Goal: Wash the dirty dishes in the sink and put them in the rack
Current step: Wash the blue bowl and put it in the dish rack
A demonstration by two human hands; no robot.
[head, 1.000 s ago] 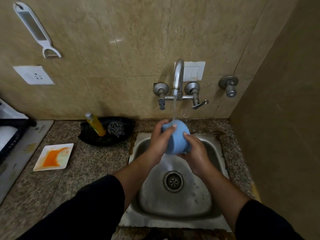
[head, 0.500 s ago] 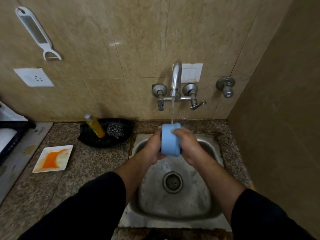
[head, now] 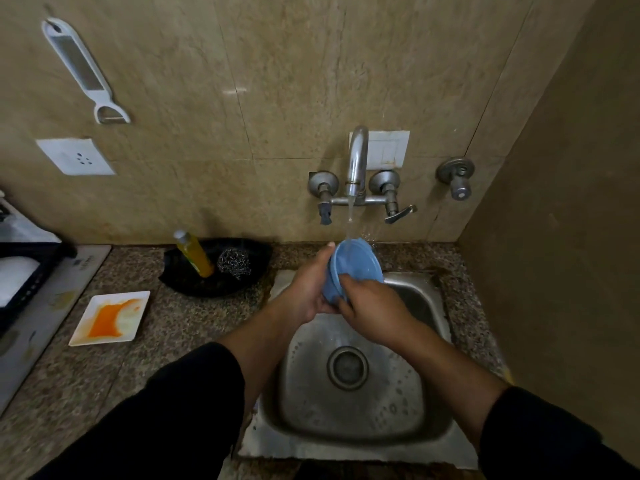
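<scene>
A blue bowl [head: 356, 261] is held on its side over the steel sink [head: 433, 299], under running water from the tap [head: 356, 161]. My left hand [head: 308, 289] grips it from the left, fingers curled over the rim and back. My right hand [head: 374, 310] grips the lower right edge, with fingers inside the bowl's mouth. A white square plate [head: 110, 318] smeared with orange sauce lies on the counter to the left.
A black dish [head: 187, 282] behind the plate holds a yellow soap bottle [head: 195, 252] and a steel scrubber [head: 233, 261]. A dark rack [head: 24, 275] stands at the far left edge. A wall closes in on the right; a peeler [head: 83, 69] hangs on the tiles.
The bowl has been turned in both hands, from bottom-up to edge-on, and now tilts with its mouth toward my right hand. The hands stay under the tap.
</scene>
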